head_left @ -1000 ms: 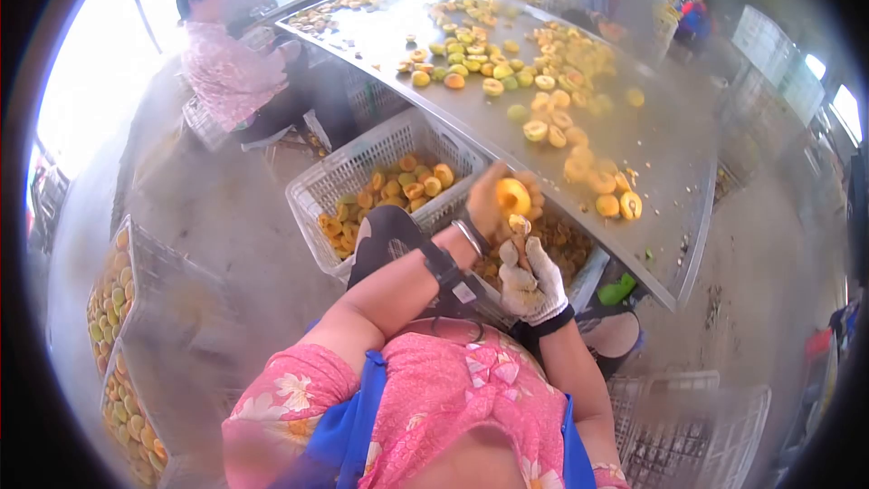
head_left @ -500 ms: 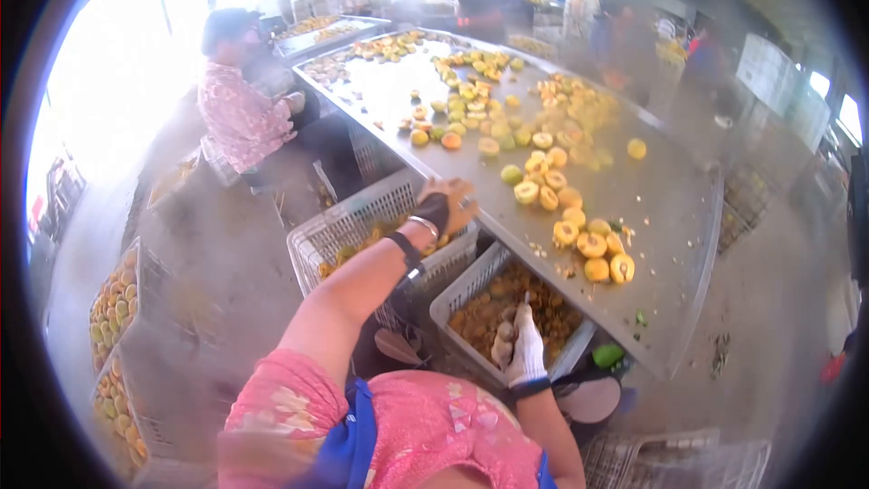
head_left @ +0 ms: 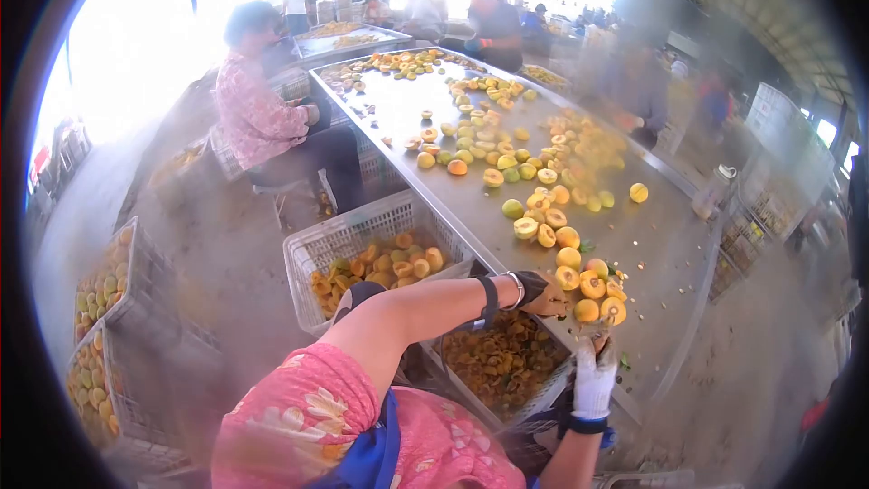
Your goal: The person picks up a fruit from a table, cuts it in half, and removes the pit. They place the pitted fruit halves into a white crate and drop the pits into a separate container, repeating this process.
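A cluster of yellow peaches [head_left: 592,286], some cut into halves, lies near the close edge of the metal table [head_left: 665,308]. My left hand [head_left: 546,297], with a dark covering over its back, reaches across to the cluster's left side; its fingers are blurred against the fruit. Just in front of the cluster, at the table edge, is my right hand [head_left: 593,382] in a white glove with a dark cuff. Its fingers are bent together with brownish tips, and I cannot tell what they hold. Below both hands stands a crate [head_left: 453,380] of brownish scraps.
A grey crate [head_left: 303,258] of peach halves stands left of the table. More peaches [head_left: 489,140] spread along the tabletop. A person in a pink shirt [head_left: 258,113] sits at the far left side. Stacked crates of fruit [head_left: 113,344] stand on the floor at left.
My left hand has moved from the table's edge, right and down to the peach cluster. My right hand has risen out of the scrap crate to the table edge. The view has shifted.
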`<move>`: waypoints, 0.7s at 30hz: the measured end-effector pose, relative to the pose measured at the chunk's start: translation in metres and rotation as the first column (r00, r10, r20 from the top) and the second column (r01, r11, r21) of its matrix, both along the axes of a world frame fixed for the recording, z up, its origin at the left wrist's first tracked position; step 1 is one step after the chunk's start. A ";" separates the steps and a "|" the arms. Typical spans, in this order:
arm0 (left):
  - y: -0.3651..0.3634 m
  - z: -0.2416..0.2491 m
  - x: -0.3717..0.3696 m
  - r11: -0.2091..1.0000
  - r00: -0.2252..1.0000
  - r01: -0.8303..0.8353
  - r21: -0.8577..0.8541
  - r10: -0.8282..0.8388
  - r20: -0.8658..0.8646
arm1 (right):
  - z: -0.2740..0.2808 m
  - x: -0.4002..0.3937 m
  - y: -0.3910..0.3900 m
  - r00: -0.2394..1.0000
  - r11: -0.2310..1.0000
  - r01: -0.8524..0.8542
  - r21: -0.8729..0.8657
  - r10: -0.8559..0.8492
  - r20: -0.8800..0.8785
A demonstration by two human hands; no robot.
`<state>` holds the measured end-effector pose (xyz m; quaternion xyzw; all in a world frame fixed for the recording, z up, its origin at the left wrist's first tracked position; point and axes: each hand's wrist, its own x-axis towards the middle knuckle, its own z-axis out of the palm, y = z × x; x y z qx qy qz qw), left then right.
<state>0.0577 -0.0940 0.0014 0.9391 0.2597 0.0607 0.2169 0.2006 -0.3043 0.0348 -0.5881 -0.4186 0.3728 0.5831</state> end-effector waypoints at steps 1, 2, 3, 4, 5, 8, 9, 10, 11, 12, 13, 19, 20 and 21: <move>-0.001 0.002 -0.002 0.996 1.000 0.027 -0.083 -0.026 0.013 | -0.026 0.032 0.014 0.872 0.988 0.037 0.151 -0.105 0.479; -0.002 0.006 -0.004 0.985 0.998 0.055 -0.162 -0.051 0.032 | -0.017 0.044 0.017 0.793 0.993 0.046 0.107 -0.102 0.600; -0.003 0.009 -0.006 0.967 0.996 0.086 -0.239 -0.076 0.053 | -0.007 0.053 0.019 0.698 0.996 0.063 0.066 -0.092 0.710; -0.003 0.011 -0.008 0.969 0.995 0.081 -0.232 -0.066 0.071 | -0.007 0.067 0.022 0.599 0.998 0.055 0.007 -0.039 0.800; -0.002 0.012 -0.011 0.972 0.994 0.075 -0.224 -0.056 0.088 | -0.014 0.082 0.025 0.488 0.997 0.056 -0.051 0.018 0.873; 0.003 0.012 -0.023 0.992 0.995 -0.074 -0.098 0.079 0.057 | -0.030 0.107 0.032 0.416 0.975 0.093 -0.203 0.147 0.897; 0.007 0.011 -0.029 0.989 0.989 -0.142 -0.035 0.143 0.034 | -0.035 0.108 0.034 0.445 0.963 0.106 -0.249 0.178 0.878; 0.015 0.005 -0.035 0.982 0.981 -0.188 0.001 0.187 -0.048 | -0.038 0.107 0.038 0.459 0.958 0.082 -0.275 0.208 0.864; 0.016 0.001 -0.035 0.980 0.979 -0.198 0.013 0.198 -0.043 | -0.039 0.105 0.042 0.472 0.952 0.057 -0.300 0.239 0.848; 0.016 0.001 -0.035 0.978 0.977 -0.207 0.027 0.208 -0.039 | -0.039 0.102 0.047 0.486 0.946 0.033 -0.323 0.267 0.832; 0.015 0.001 -0.034 0.976 0.976 -0.215 0.042 0.216 -0.035 | -0.040 0.096 0.053 0.475 0.944 0.021 -0.330 0.282 0.834; -0.010 -0.003 0.027 0.990 0.976 -0.105 0.095 0.121 -0.182 | -0.047 0.048 0.102 0.504 0.939 -0.021 -0.342 0.305 0.808; -0.018 0.008 0.029 0.990 0.967 -0.117 0.078 0.132 -0.218 | -0.054 0.050 0.109 0.557 0.939 -0.044 -0.340 0.306 0.772; -0.020 0.013 0.028 0.990 0.972 -0.144 0.001 0.142 -0.188 | -0.058 0.052 0.115 0.607 0.938 -0.067 -0.339 0.308 0.733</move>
